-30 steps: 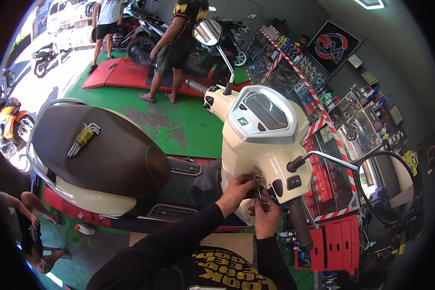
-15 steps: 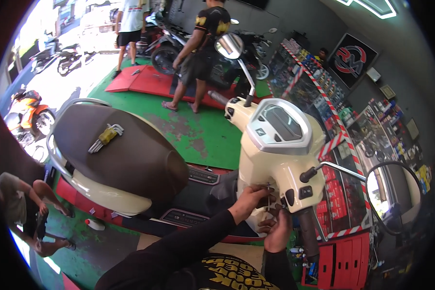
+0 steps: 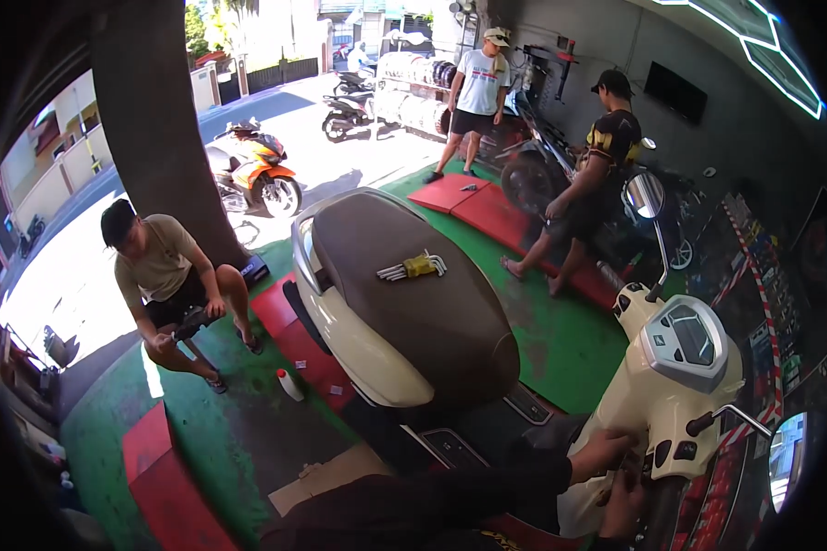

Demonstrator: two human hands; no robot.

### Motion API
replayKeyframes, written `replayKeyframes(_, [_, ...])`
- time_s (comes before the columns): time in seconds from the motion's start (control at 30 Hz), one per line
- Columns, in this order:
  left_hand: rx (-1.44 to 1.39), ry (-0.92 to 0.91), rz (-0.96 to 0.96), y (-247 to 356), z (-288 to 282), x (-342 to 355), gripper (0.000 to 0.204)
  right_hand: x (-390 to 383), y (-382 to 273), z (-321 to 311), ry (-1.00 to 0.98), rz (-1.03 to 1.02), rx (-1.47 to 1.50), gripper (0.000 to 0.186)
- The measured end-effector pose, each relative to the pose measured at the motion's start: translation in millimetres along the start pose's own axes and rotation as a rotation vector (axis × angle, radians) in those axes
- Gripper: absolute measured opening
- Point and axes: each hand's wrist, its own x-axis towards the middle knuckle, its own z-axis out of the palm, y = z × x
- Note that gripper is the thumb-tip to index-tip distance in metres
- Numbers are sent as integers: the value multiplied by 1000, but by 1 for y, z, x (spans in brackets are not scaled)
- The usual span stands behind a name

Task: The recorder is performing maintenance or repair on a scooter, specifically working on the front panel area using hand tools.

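Note:
A cream scooter (image 3: 390, 372) with a brown seat (image 3: 413, 321) stands crosswise below me. A hex key set in a yellow holder (image 3: 418, 266) lies on the seat. At lower right, my left hand (image 3: 605, 452) has its fingers closed at the front panel, just beneath the handlebar cowl (image 3: 657, 395). My right hand (image 3: 623, 503) is right under it, fingers bent at the same panel, beside the handlebar grip. What either hand grips is too small and shadowed to make out.
A squatting person (image 3: 161, 262) at left holds a dark part. Two standing people (image 3: 473, 87) (image 3: 606, 138) are by a motorbike on a red ramp (image 3: 469, 207). An orange scooter (image 3: 257, 165) stands outside. A white bottle (image 3: 289, 384) and cardboard (image 3: 326, 468) are on the floor.
My view has swung up and left, bringing the street and squatting person fully into sight and moving the scooter down and right. My hands remain at the same front panel.

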Motion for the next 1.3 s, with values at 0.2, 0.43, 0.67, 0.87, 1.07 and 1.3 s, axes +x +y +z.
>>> replayKeyframes(0.2, [40, 80, 29, -15, 23, 0, 31, -9, 0, -3, 209, -48, -20, 24])
replayKeyframes(0.43, [77, 178, 173, 10, 16, -29, 24, -29, -6, 6, 125, -210, 110, 17])
replayKeyframes(0.67, [162, 177, 274, 16, 13, -70, 24, -51, 24, 1, 18, -479, 182, 18])
replayKeyframes(0.87, [79, 262, 223, 29, -26, -117, 21, -91, 80, -14, -250, -317, 669, 19])
replayKeyframes(1.07, [266, 90, 400, 50, 3, -181, 12, -134, 131, -54, -135, -47, 1017, 16])
replayKeyframes(1.3, [1225, -387, 1201, 71, 92, -183, 35, -135, 154, -66, -31, -34, 847, 18])
